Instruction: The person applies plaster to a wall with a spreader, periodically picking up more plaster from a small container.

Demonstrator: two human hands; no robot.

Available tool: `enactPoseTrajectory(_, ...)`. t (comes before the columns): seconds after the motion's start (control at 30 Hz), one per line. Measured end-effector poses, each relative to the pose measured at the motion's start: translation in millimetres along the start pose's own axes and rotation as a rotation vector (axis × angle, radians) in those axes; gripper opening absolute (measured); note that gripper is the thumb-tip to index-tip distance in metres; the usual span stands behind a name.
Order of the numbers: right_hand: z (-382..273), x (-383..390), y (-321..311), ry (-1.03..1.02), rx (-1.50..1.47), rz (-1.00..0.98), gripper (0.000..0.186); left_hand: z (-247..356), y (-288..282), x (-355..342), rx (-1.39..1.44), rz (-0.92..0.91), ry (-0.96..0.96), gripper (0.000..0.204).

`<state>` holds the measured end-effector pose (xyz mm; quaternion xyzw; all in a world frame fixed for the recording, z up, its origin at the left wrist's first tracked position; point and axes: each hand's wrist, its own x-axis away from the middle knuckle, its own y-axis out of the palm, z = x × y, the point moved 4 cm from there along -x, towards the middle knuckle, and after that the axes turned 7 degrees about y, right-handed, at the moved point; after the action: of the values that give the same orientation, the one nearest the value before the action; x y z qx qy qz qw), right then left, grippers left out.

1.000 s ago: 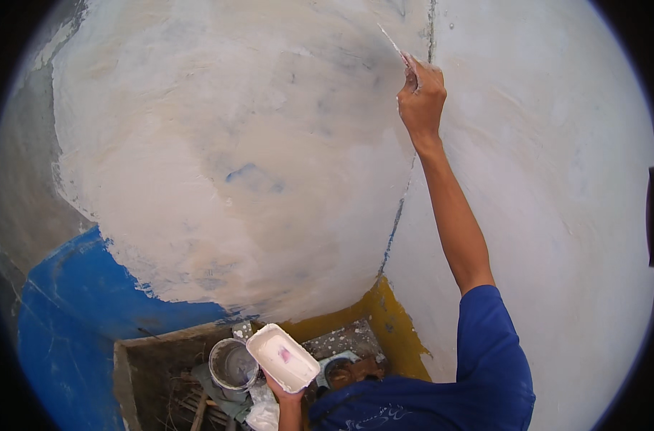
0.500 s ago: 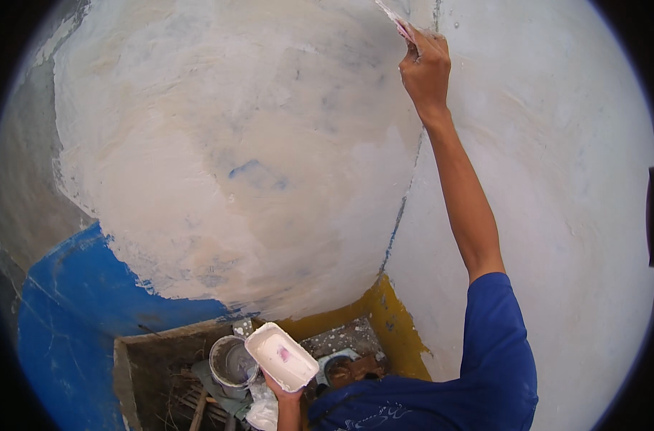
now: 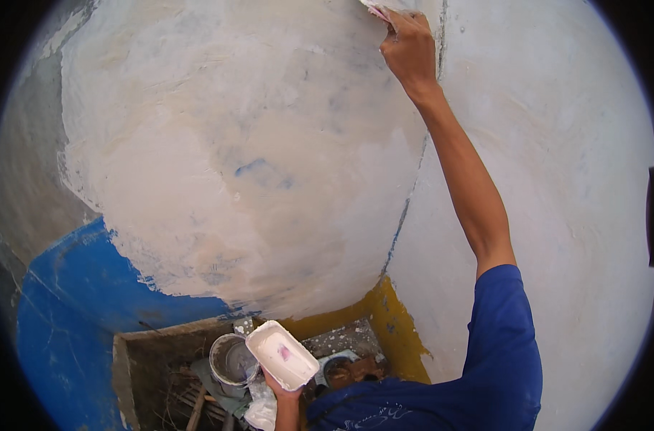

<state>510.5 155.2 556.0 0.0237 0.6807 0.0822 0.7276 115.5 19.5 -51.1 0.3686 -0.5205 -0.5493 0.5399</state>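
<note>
High up near the corner of two walls, my right hand [image 3: 411,47] is closed on a flat putty scraper [image 3: 374,9] smeared with white paste. Part of the scraper runs out of the top of the picture. It is against or close to the left wall [image 3: 269,144], which is coated in patchy white putty with blue showing through in spots. Low in the picture, my left hand [image 3: 285,389] holds up a white rectangular tub [image 3: 269,334] by its underside. White paste lines the tub, with a pinkish patch on its bottom.
A bucket [image 3: 214,353] of greyish stuff stands below, left of the tub. Near it are a plastic bag [image 3: 261,414], wood pieces [image 3: 197,411] and a concrete-edged pit [image 3: 123,381]. Blue paint [image 3: 68,309] and a yellow band [image 3: 395,330] cover the lower walls. The right wall [image 3: 557,215] is whitish.
My right hand has moved left and slightly up with the scraper, away from the corner line. My left hand and the tub have stayed almost still.
</note>
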Motion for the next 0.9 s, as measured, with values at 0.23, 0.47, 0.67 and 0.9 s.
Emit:
enactPoseTrajectory(0.23,-42,43,-3,-0.047,-0.189,-0.309,0.044,0,9,4,-0.006,0.022,0.016,0.058)
enactPoseTrajectory(0.47,-29,8,18,-0.134,-0.075,-0.135,0.041,-3,1,3,0.013,0.041,-0.018,0.057)
enactPoseTrajectory(0.67,5,20,-12,-0.032,-0.214,-0.199,0.046,-4,1,1,-0.001,0.052,0.023,0.060)
enactPoseTrajectory(0.9,46,83,1,0.010,-0.065,-0.138,0.052,-1,-13,1,-0.012,0.048,0.055,0.061)
